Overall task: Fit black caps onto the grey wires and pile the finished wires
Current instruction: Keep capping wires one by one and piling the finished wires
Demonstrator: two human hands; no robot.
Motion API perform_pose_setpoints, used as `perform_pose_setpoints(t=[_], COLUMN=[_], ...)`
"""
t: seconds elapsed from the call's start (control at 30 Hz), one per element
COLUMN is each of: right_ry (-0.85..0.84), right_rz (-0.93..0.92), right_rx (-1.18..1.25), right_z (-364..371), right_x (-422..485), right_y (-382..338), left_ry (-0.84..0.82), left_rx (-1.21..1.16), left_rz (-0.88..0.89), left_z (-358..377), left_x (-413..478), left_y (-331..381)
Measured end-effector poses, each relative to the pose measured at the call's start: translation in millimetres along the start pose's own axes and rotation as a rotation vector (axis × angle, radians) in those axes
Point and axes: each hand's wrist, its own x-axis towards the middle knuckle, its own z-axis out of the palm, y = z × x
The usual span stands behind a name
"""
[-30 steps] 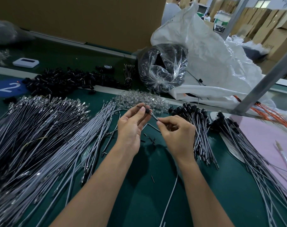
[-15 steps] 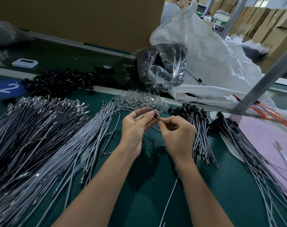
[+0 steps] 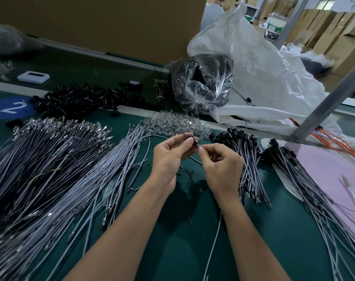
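My left hand pinches a small black cap between thumb and fingers above the green table. Right beside it, my right hand pinches the end of a grey wire at the cap; the wire trails down between my forearms. Large heaps of uncapped grey wires spread over the left half of the table. A pile of capped wires lies just right of my hands, with a second such pile further right. Loose black caps are heaped at the back left.
A heap of clear small parts lies behind my hands. A clear bag of black parts and a big white sack stand at the back. A slanted metal post, orange wires and a pink sheet occupy the right.
My two hands have closed together: the right hand brought the wire end up to the cap held in the left, and both drifted slightly right.
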Motion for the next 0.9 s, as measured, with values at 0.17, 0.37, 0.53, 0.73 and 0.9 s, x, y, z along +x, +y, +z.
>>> perform_pose_setpoints(t=[0.17, 0.37, 0.53, 0.73, 0.9], right_ry=[0.015, 0.018, 0.001, -0.014, -0.032], right_rz=[-0.024, 0.015, 0.085, 0.045, -0.022], right_rx=[-0.033, 0.014, 0.078, -0.028, -0.077], right_z=[0.0, 0.2, -1.3, -1.9, -0.9], right_x=[2.1, 1.6, 2.7, 1.4, 2.3], right_y=[1.4, 1.7, 0.3, 1.0, -1.3], left_ry=[-0.008, 0.000, -0.014, -0.001, 0.023], left_rx=[-0.005, -0.004, 0.002, 0.080, 0.121], left_rz=[0.012, 0.021, 0.026, 0.046, 0.081], left_z=[1.8, 3.2, 3.4, 5.0, 4.6], left_x=[-0.4, -1.7, -2.1, -2.1, -1.4], left_y=[-0.2, -1.7, -2.4, -4.8, -5.2])
